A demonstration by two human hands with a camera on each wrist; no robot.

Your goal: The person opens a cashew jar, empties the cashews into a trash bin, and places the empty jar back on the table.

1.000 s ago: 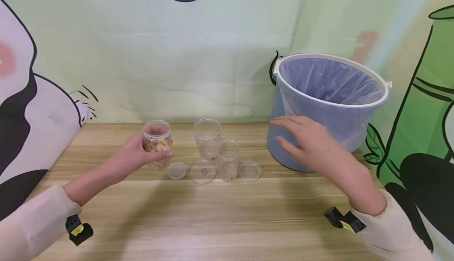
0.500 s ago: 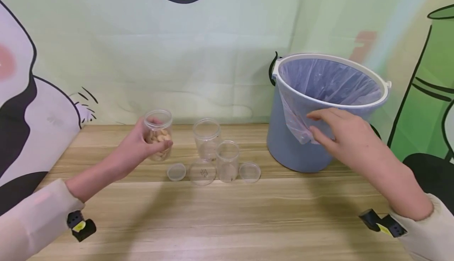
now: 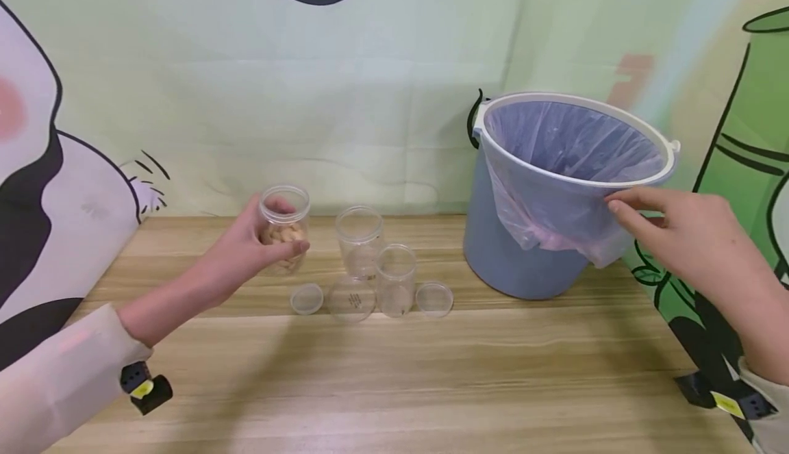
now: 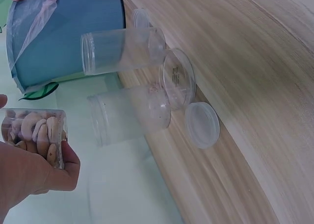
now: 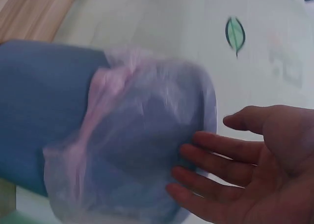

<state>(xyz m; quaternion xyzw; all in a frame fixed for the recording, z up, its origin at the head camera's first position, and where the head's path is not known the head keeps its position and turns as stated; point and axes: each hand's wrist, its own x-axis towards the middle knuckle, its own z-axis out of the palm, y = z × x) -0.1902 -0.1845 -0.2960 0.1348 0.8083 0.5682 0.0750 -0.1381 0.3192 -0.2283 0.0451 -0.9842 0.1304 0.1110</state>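
My left hand grips a clear plastic jar of cashews, thumb and fingers around its side. The jar has no lid on and is held upright above the table. On the right, my right hand is at the near right rim of a blue-grey bucket. Its fingers are extended, thumb apart, beside the translucent bag lining the bucket and folded over its rim. Whether the fingertips touch the bag, I cannot tell.
Two lidless clear jars stand on the wooden table between my hands. Around them lie a small lid, a larger disc-shaped lid with printing, and another small lid. A cartoon-printed backdrop rises behind.
My right hand has moved right along the bucket's front to its right rim. My left hand has raised the cashew jar and shifted it slightly right. The other jars and lids stayed put.
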